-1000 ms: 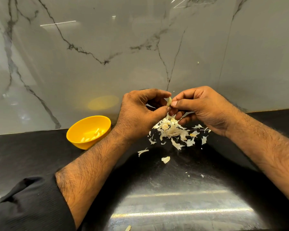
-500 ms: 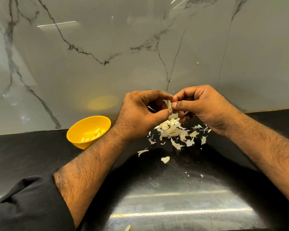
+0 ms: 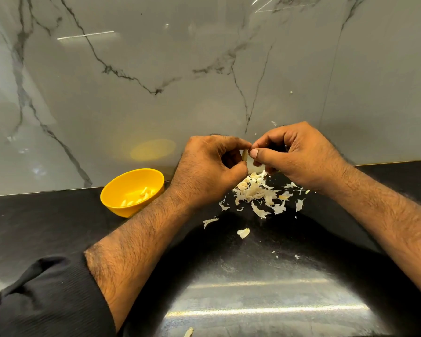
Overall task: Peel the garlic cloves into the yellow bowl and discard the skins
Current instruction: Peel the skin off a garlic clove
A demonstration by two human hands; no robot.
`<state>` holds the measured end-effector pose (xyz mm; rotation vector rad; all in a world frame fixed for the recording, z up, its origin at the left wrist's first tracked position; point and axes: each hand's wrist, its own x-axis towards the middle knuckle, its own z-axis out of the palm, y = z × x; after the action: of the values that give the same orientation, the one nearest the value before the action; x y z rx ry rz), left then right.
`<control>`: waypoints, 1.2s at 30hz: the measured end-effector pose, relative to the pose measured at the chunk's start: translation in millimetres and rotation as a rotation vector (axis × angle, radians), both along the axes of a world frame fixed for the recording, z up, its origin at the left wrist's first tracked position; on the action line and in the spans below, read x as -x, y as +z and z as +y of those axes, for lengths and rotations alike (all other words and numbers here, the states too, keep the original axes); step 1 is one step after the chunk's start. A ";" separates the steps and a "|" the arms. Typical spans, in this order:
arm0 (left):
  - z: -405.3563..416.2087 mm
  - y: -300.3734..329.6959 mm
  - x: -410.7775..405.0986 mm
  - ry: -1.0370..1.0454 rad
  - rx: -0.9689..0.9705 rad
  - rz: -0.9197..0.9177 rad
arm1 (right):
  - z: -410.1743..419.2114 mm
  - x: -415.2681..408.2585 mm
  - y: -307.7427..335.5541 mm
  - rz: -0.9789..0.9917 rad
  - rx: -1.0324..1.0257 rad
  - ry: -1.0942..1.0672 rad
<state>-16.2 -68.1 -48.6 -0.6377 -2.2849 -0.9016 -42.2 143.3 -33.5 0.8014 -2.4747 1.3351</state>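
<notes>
Beneath both hands (image 3: pixel 249 164), skins (image 3: pixel 258 194) litter the countertop (image 3: pixel 46 227).

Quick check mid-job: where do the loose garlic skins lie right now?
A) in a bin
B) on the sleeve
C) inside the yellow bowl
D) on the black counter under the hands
D: the skins lie heaped on the black counter below the left hand and right hand, while the yellow bowl holds only peeled cloves.

Grey veined marble wall (image 3: pixel 131 105) — glossy black counter (image 3: pixel 46 222).
</notes>
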 end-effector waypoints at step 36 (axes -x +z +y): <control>-1.8 -2.1 6.1 0.005 -0.318 -0.150 | -3.6 7.0 -1.9 -0.127 -0.207 -0.147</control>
<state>-22.3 -69.9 -50.7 -0.4360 -2.2005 -1.3150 -49.2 139.6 -35.4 0.5773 -2.7448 1.1264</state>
